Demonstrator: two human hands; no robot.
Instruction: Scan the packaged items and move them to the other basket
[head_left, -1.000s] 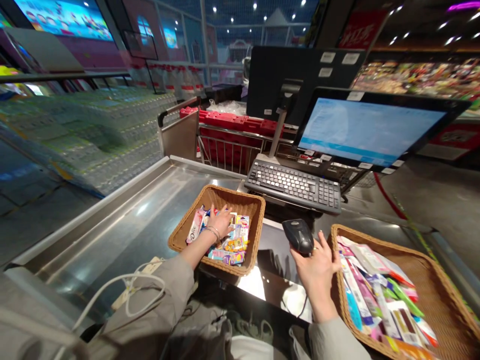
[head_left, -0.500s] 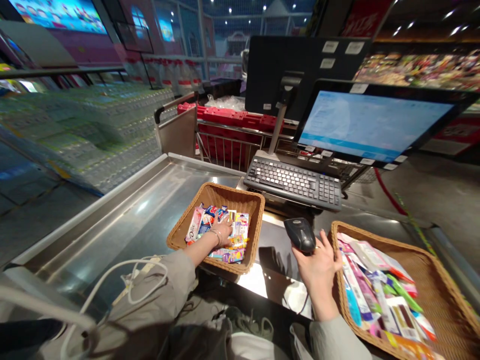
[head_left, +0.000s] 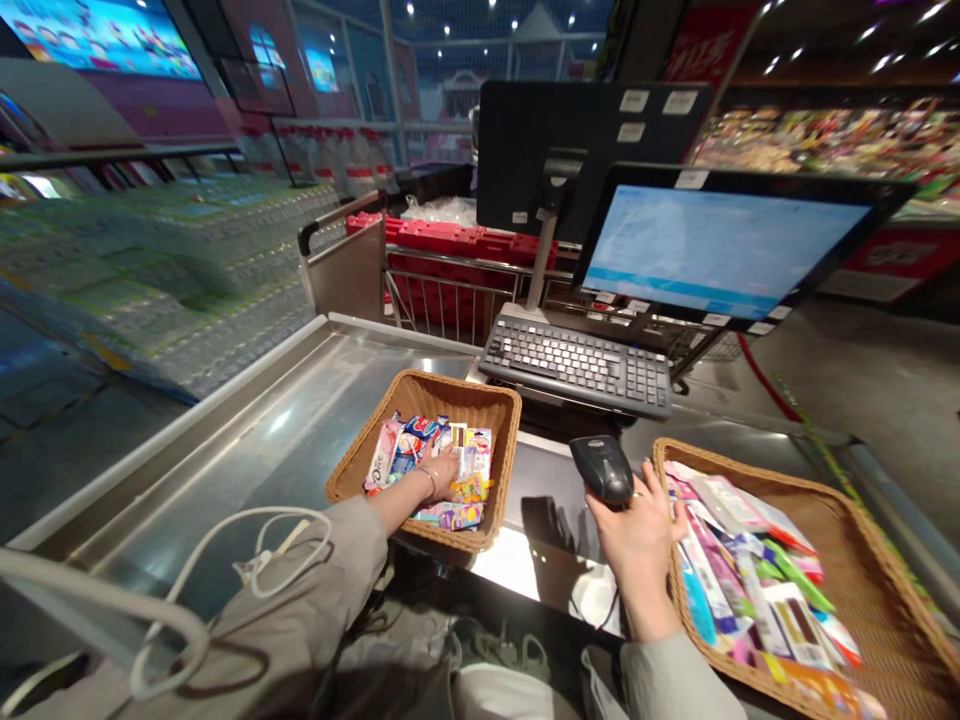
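My left hand (head_left: pixel 442 470) reaches into the small wicker basket (head_left: pixel 502 420) on the steel checkout counter. Its fingers curl down among several colourful packets (head_left: pixel 472 470), and what they grip is hidden. A thin bracelet circles that wrist. My right hand (head_left: pixel 637 535) is closed round a black handheld barcode scanner (head_left: pixel 602 468), held above the dark scanner window (head_left: pixel 540 500) between the two baskets. The large wicker basket (head_left: pixel 862 540) at the right holds several toothbrush and toothpaste packs (head_left: pixel 742 580).
A black keyboard (head_left: pixel 577 365) and a lit till screen (head_left: pixel 720 250) stand behind the baskets. A shopping trolley with red crates (head_left: pixel 450 270) stands beyond the counter. A white cable (head_left: pixel 247 560) loops over my left sleeve. The steel counter (head_left: pixel 247 450) stretches left.
My left hand has drawn back toward me inside the small basket, and its fingers have gone from spread flat to curled. My right hand has kept the scanner nearly still.
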